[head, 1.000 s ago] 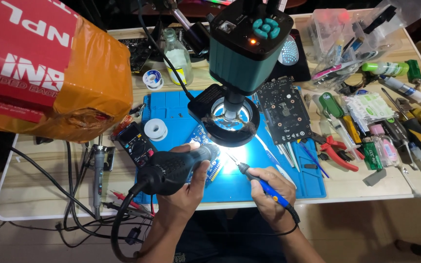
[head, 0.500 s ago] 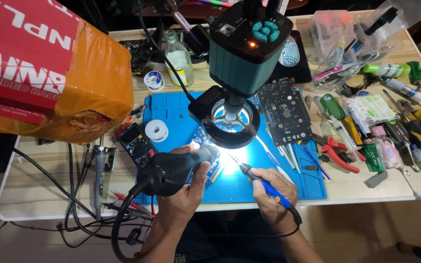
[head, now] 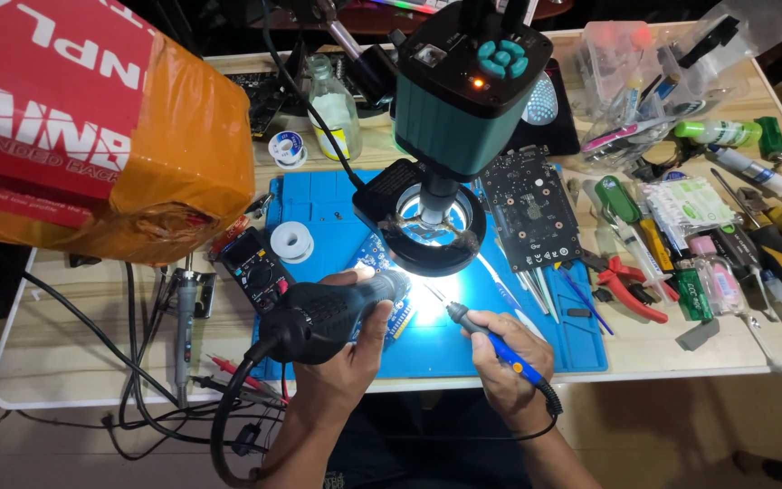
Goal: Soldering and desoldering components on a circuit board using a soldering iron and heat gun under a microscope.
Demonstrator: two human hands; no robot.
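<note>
My left hand grips a black hot-air gun, its nozzle aimed right at a small blue circuit board lying in bright light on the blue work mat. My right hand holds a blue-handled soldering iron like a pen, with its tip pointing up-left toward the lit spot. Above the board stands a teal and black microscope with a glowing ring light, which hides part of the board.
A dark green circuit board lies right of the ring light. A multimeter, solder spools, a glass bottle, red pliers and many tools crowd the table. A red and orange package fills the upper left. Cables hang over the front-left edge.
Both hands hold their tools almost still; the soldering iron tip has shifted only slightly near the lit board.
</note>
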